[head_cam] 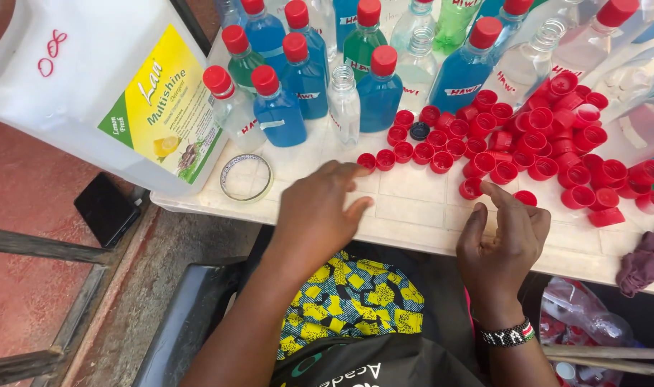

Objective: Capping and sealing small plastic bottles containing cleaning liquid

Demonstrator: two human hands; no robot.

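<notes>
l hand [316, 215] fingers spread nr red cap [367, 161], r hand [502, 240] fingers curled, empty

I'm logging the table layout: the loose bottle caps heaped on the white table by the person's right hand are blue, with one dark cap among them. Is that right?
Not quite. The head view shows the loose caps heaped on the white table by the right hand are red, not blue. One dark cap does sit among them.

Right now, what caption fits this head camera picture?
Two hands, left and right, reach toward red bottle caps on a white table.
</notes>
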